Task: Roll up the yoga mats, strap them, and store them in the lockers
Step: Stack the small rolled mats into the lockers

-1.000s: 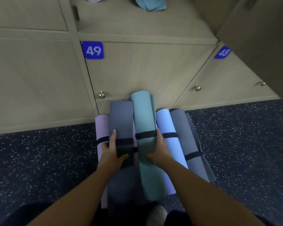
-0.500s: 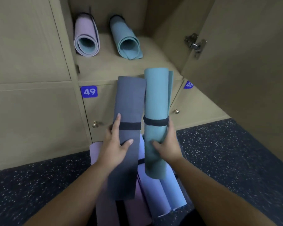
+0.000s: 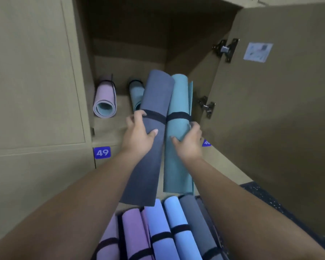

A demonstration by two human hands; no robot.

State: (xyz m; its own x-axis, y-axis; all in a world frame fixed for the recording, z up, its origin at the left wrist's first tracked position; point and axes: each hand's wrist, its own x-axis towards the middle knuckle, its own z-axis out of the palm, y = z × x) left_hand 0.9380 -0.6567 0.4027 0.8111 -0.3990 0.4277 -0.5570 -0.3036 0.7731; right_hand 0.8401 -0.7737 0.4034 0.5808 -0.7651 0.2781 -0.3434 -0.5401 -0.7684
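My left hand (image 3: 138, 135) grips a rolled dark grey mat (image 3: 152, 113) at its black strap. Beside it, my right hand (image 3: 189, 141) grips a rolled teal mat (image 3: 178, 102), also strapped. Both rolls are held side by side, their far ends pointing into the open locker (image 3: 128, 72). Inside, on the locker floor, lie a lilac roll (image 3: 105, 102) at the left and a teal roll (image 3: 136, 93), partly hidden behind the grey mat. Several more strapped rolls (image 3: 158, 231) lie on the floor below my arms.
The locker door (image 3: 274, 102) stands open at the right, with two metal hinges (image 3: 225, 49) and a white sticker (image 3: 257, 52). Closed lockers fill the left; a blue tag 49 (image 3: 102, 152) marks the one below. Dark speckled floor (image 3: 266, 196) shows at the right.
Both hands lifted the grey and teal rolls off the pile and carried them up and forward to the open locker's mouth. The view rose from the floor to the locker.
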